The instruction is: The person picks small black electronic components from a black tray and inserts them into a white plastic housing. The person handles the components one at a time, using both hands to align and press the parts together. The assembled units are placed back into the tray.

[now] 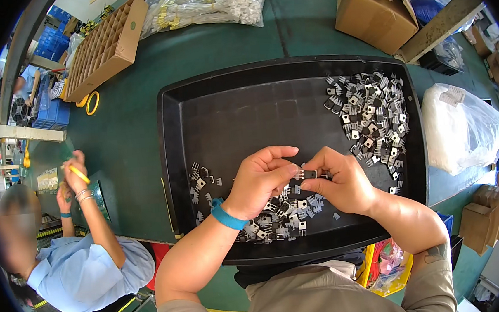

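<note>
Over the black tray (246,115), my two hands meet at a small black transistor (309,175) with metal legs. My right hand (345,183) pinches its body between thumb and forefinger. The thumb and a finger of my left hand (260,181) close at the leg end; whether a smaller piece is also between them is hidden. Under my hands lies a loose pile of transistors (286,214), mixed with small grey comb-shaped pieces (318,209). A larger heap of transistors (376,122) fills the tray's right side. A few more parts (200,180) lie at its left.
To the left, a co-worker in a light blue shirt (89,274) holds a yellow-handled tool (79,174). Beyond the tray are a divided cardboard box (109,47), a bag of cables (205,7) and a carton (376,14). A white plastic bag (461,127) sits right; a yellow bin (392,288) stands below.
</note>
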The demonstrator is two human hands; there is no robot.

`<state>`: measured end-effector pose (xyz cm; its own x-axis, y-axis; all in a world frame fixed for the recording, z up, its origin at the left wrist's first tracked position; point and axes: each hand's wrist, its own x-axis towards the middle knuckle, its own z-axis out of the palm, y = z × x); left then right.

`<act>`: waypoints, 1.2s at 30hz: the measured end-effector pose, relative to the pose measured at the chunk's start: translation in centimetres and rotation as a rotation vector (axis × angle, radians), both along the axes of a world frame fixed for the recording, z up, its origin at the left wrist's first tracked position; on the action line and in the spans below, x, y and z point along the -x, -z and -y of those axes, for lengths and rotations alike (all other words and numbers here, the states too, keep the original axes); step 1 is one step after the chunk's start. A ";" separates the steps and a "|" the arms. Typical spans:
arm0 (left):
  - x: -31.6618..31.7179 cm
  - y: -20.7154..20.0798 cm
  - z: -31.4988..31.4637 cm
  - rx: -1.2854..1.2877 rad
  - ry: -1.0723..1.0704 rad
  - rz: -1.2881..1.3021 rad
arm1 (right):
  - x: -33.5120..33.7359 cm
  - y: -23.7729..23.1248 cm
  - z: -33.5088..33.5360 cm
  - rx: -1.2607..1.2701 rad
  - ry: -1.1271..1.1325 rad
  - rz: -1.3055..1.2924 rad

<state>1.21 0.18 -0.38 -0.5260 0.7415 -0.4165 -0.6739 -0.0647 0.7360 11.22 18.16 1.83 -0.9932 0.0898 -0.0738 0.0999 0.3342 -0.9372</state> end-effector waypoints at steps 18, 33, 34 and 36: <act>0.1 -0.5 0.5 0.056 0.165 -0.060 | -0.1 0.4 0.0 -0.013 -0.028 -0.050; 0.1 -0.7 0.5 0.092 0.227 -0.137 | 0.9 -0.4 -0.7 0.594 -0.113 0.446; 0.1 -0.6 0.5 0.094 0.224 -0.160 | 1.0 -0.3 -0.6 0.567 -0.096 0.424; 0.0 -0.4 0.4 0.109 0.218 -0.192 | 1.1 -0.2 -0.4 0.511 -0.062 0.377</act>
<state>1.18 -0.22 0.04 -0.4361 0.8022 -0.4078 -0.5112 0.1521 0.8459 10.17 18.52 2.00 -0.8928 -0.1057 -0.4379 0.4490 -0.1300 -0.8840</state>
